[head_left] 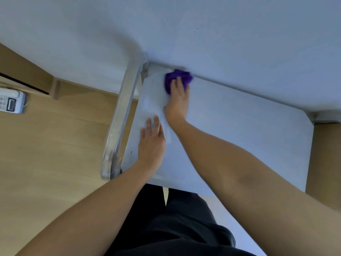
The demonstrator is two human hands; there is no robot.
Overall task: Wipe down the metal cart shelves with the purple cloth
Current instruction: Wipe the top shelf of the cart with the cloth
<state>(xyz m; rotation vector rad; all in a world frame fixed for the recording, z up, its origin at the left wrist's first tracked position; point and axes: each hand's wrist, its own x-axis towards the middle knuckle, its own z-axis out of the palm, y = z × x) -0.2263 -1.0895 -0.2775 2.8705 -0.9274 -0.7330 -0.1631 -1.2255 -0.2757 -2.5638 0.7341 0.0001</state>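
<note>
Both hands rest on the lower shelf (pixel 239 137) of the cart, well apart from each other. Right hand (pixel 178 100) is pressed down on the bunched purple cloth (pixel 177 77), fingers spread over its near side and bent onto it, holding it against the shelf at the far left corner, where the shelf meets the edge of the upper shelf (pixel 203 30). Left hand (pixel 151 143) lies flat and open on the shelf near its left edge, fingers extended together, gripping nothing. Both forearms are bare and reach forward from the bottom of the view. Shelf surface is smooth, pale grey metal with a dull sheen; a few small dark specks sit near its left edge, close to the left wrist. Upper shelf fills the top of the view and overhangs the far side of the lower shelf, hiding what lies behind the cloth. A shiny tube frame (pixel 121 122) runs along the left side of the cart. Black trousers (pixel 175 224) show below the near shelf edge. Flooring is light wood (pixel 46 163). A white device with buttons and a small screen (pixel 11 102) sits at the far left, too blurred to identify.
</note>
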